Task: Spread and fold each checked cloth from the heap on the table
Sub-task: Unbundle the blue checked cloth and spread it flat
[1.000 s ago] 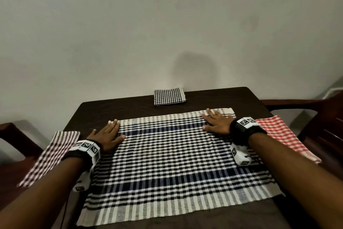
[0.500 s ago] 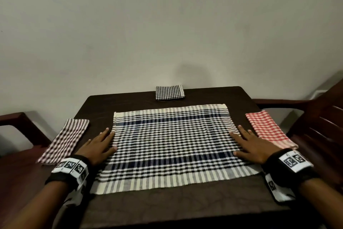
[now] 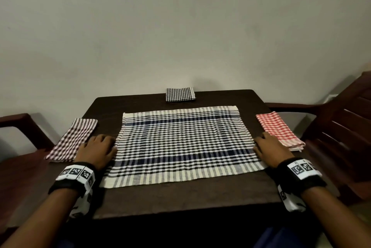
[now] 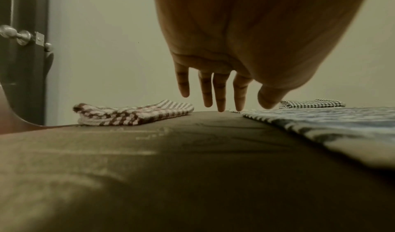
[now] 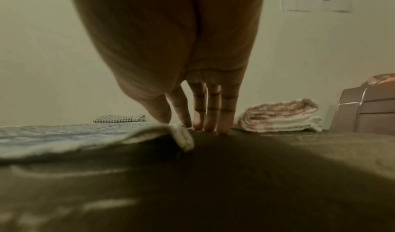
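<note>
A large black, blue and white checked cloth [image 3: 180, 143] lies spread flat in the middle of the dark table [image 3: 180, 197]. My left hand [image 3: 97, 150] sits at the cloth's left edge. Its straight fingers [image 4: 220, 100] point down with their tips on the table, and it holds nothing. My right hand [image 3: 270, 147] sits at the cloth's right edge. Its fingertips [image 5: 210, 125] rest on the table beside the cloth [image 5: 85, 137], whose edge is slightly raised by the thumb.
A folded brown checked cloth [image 3: 74, 139] lies left of my left hand. A folded red checked cloth [image 3: 279, 131] lies right of my right hand, and a small folded black-and-white one [image 3: 180, 94] at the back edge. Wooden chairs stand left [image 3: 20, 123] and right [image 3: 341, 127].
Both hands have slid from the cloth's far corners back toward me along its side edges. The cloth now lies flat and smooth.
</note>
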